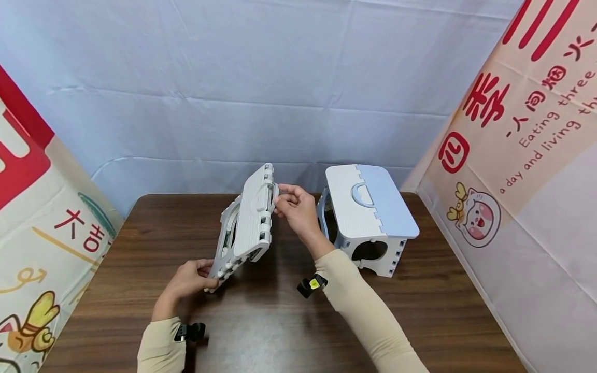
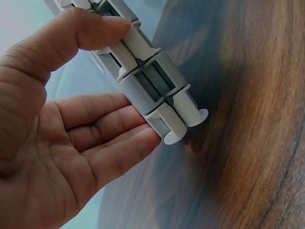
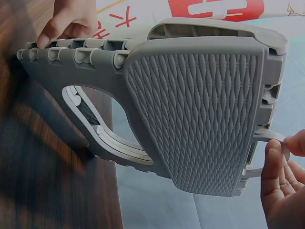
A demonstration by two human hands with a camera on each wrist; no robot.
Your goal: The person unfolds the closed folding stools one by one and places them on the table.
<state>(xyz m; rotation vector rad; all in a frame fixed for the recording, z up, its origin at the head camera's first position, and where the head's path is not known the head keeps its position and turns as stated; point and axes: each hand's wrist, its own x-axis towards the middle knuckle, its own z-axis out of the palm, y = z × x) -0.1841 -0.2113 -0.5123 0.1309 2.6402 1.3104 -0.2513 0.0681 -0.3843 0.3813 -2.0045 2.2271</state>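
Note:
A partly folded grey-white plastic stool [image 1: 252, 212] is held tilted over the left part of the table; its textured top panel [image 3: 195, 114] faces the right wrist camera. My left hand [image 1: 190, 282] grips the hinged lower edge [image 2: 152, 78], thumb on one side and fingers on the other. With thumb and fingers, my right hand [image 1: 299, 211] pinches the loop handle [image 3: 271, 137] at the upper edge. An oval opening shows in the leg panel [image 3: 107, 90]. Whether the lower edge touches the table cannot be told.
A blue and white stool [image 1: 392, 202] stands unfolded on the wooden table [image 1: 280, 321], just right of my right hand. A pale cloth [image 1: 233, 77] hangs behind the table, with printed cloths at the left and right sides.

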